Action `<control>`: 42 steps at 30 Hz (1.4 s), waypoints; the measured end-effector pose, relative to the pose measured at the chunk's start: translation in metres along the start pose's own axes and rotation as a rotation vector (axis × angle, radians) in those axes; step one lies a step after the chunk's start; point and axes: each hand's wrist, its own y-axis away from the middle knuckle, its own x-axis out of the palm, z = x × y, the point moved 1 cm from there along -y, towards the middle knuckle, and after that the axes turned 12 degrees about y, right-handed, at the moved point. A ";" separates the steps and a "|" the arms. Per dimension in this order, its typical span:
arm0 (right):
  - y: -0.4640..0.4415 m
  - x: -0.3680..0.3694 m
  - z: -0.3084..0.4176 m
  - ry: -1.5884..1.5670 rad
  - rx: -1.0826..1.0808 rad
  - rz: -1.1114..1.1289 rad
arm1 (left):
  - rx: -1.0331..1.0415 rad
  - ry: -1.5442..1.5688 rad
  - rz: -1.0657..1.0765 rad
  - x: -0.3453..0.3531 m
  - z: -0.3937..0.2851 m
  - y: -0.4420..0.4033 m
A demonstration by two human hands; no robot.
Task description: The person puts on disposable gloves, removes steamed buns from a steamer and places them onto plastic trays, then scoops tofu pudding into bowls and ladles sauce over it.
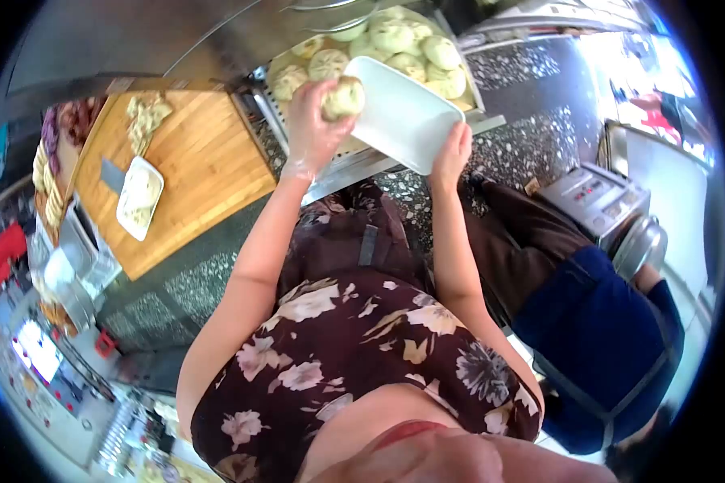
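Left hand: the left hand (318,133), in a clear plastic glove, is closed around one steamed bun (345,98); the glove presumably keeps skin off the food.
Bun position: upper middle of the frame, at the left long edge of the white tray (407,113); whether bun and tray touch cannot be told.
Right hand: the right hand (451,157) grips the tray by its lower right corner, which leaves the inner face uncovered toward the bun.
Tray attitude: slanted across the frame, in front of the metal pan (485,123); contact with the pan cannot be determined.
Bun stock: more buns (407,40) lie close together in the pan, at the top of the frame, apparently within easy reach of both hands.
Wooden desk: the desk (193,169), upper left, carries a second white tray (134,229) with pale food inside, well apart from the hands.
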 end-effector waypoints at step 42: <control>-0.038 -0.072 -0.037 -0.143 0.257 -0.146 | -0.502 0.599 0.912 0.201 0.041 -0.165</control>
